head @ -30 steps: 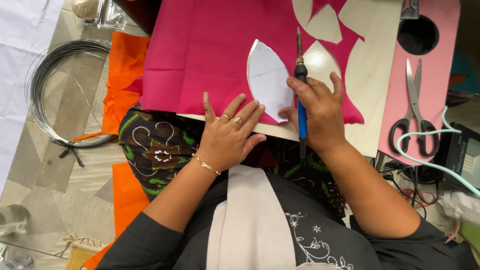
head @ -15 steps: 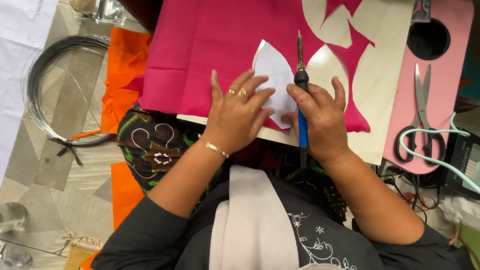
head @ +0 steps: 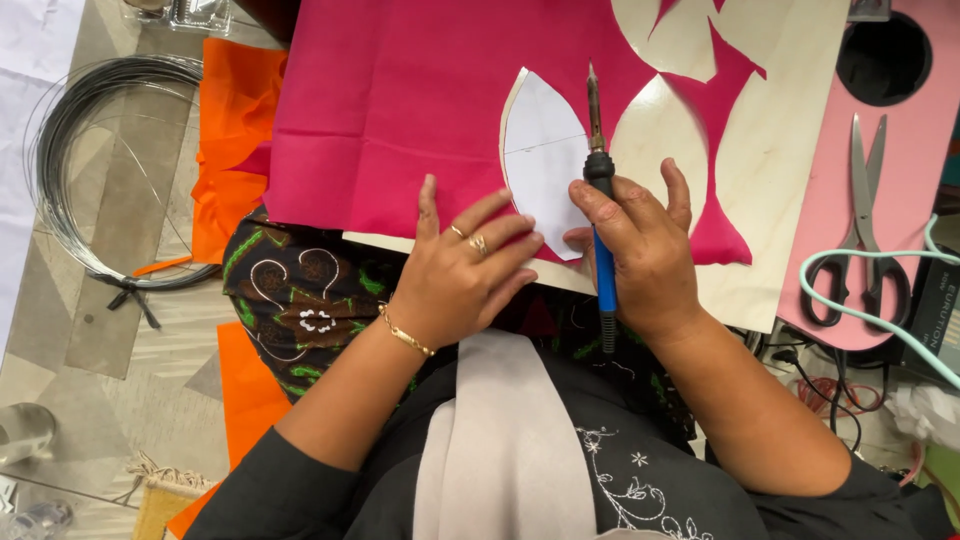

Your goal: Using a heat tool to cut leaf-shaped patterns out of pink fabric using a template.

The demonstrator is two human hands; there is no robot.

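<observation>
In right hand (head: pixel 645 255), soldering iron (head: pixel 598 175), tip pointing away

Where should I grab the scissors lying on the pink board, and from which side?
Take the scissors by the dark finger loops, coming from the near edge of the pink board. They lie flat and closed, with the blades pointing away and the loops towards you. A mint green cord crosses the loops, so lift it aside first. The right hand is closest, but it holds the blue-handled hot tool.
</observation>
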